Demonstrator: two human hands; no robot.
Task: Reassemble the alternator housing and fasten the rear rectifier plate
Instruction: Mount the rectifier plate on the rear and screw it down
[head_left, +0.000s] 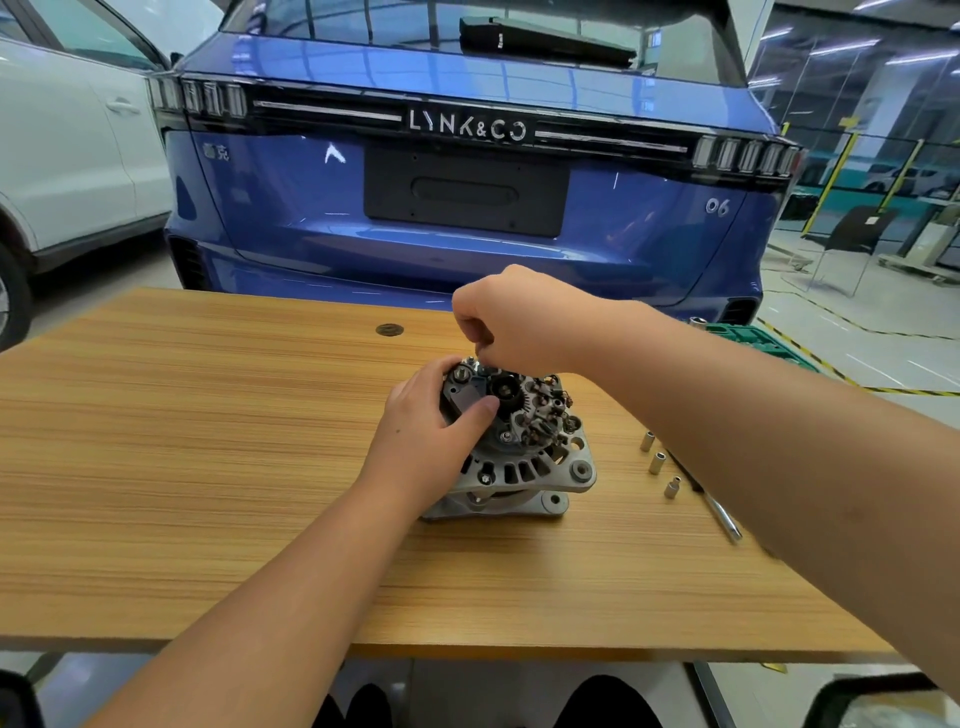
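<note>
**Rear plate seated, fasteners going in by hand**

The alternator sits near the middle of the wooden counter, rear face up, and its two cast housing halves look already mated: the ribbed, dull-grey aluminium shell reads as one body with its mounting ears sticking out at the near right. On top, the rectifier plate is in place, a crowded dark ring of copper-coloured terminals and small black parts beside a black plastic block.

The left hand grips the left side of the unit, its thumb pressed across the black block to steady it. The right hand hovers at the far edge with its fingers curled and pinched round something small at the rim; I would guess a screw or nut being started by fingers, but the part itself is too hidden to name.

What seems left is the tightening. Three small bright steel sockets lie apart from each other to the right of the alternator, and a slim chrome driver lies just beyond them, partly under the right forearm, all untouched. A green tool tray sits at the far right corner. The counter top is smooth, striped laminate. Behind it is a glossy blue car
</note>
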